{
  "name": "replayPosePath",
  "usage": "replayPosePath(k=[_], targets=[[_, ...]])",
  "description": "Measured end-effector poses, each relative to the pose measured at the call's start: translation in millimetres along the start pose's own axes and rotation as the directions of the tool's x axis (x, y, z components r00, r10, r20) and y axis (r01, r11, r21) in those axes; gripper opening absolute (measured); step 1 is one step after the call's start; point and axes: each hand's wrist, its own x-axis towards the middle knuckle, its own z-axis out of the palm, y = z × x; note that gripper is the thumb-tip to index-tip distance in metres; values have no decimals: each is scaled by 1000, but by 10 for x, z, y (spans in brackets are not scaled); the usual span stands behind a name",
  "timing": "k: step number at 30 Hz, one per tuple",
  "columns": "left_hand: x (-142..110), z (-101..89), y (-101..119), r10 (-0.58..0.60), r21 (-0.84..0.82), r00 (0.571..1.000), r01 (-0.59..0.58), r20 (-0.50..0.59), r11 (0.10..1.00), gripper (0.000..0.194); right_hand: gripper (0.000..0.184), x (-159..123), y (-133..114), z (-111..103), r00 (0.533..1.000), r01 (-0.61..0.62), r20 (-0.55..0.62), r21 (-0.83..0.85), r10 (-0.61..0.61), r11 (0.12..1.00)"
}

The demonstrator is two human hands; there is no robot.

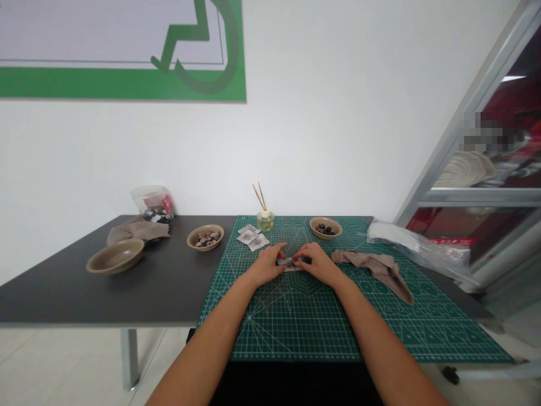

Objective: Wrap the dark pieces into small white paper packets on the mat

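Both hands meet at the middle of the green cutting mat point(296, 327). My left hand point(267, 264) and my right hand point(318, 263) pinch the two ends of a small pale sachet point(291, 263) that lies on the mat between them; something dark shows at its right end. Fingers of both hands are curled on it. Behind the hands lie a few more flat sachets point(252, 237). A tan bowl of dark pieces point(325, 228) stands just beyond my right hand.
A brown cloth point(376, 268) lies right of my hands, a clear plastic bag point(418, 248) beyond it. A reed diffuser point(265, 217) stands at the back. On the dark table point(84, 293): a bowl of mixed pieces point(205, 237), an empty bowl point(115, 255), another cloth, a plastic jar point(153, 204).
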Motion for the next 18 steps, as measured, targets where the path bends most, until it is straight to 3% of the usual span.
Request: replayPosePath(k=[3,7,14,18], targets=[[-7,-26,30,19,36,1000,-19,14,999,49,7,-5,22,-6,997,-57,-56,-40,55,998],[-6,-45,39,72,95,996,-76,45,993,26,7,-20,20,-10,1000,8,-4,13,-8,1000],[0,-31,15,76,91,996,-80,48,993,24,7,-4,44,-2,997,-50,-67,-61,46,997],[-1,-34,21,77,90,996,-82,51,993,24,9,-9,15,2,1000,23,4,4,-23,1000]])
